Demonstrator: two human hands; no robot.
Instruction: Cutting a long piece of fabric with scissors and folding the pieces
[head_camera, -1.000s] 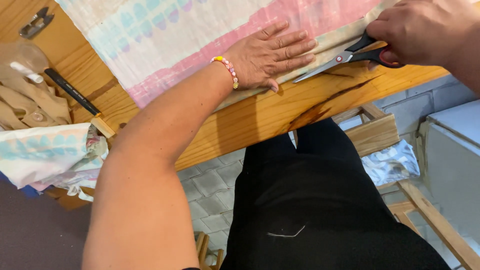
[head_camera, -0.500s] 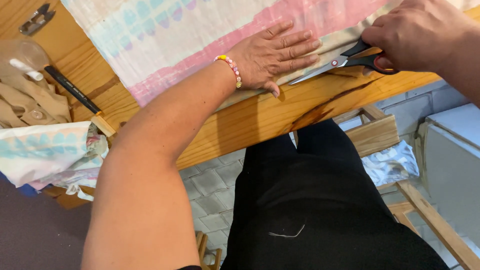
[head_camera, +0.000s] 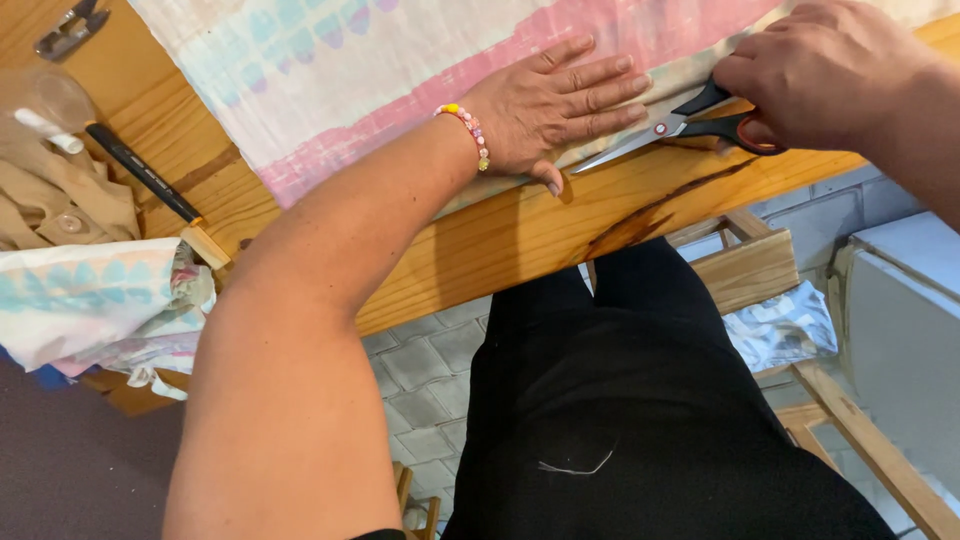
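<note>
The pink-and-white cloth (head_camera: 400, 90) lies flat along the table's (head_camera: 520, 240) near edge, pinned by the spread, empty left hand (head_camera: 550, 105), while the right hand (head_camera: 820, 70), closed around the scissors (head_camera: 680, 128), works their blades at the hem, most seemingly uncut.

Pastel pink, white and turquoise woven cloth sheet (head_camera: 420, 70): matt, soft, fine weave texture visible. Left hand (head_camera: 550, 105) lies flat on it.
Scissors with bright metal blades and black-and-red plastic handles (head_camera: 680, 128): blades glossy, smooth; handles semi-gloss. Right hand (head_camera: 815, 70) closed round the handles.
Varnished orange-brown wooden table (head_camera: 540, 225): smooth, slight sheen, dark grain streak.
Bracelet of glossy pastel plastic beads (head_camera: 468, 130).
At 9 o'clock: folded printed cloth bundle (head_camera: 90, 300), matt, crumpled.
</note>
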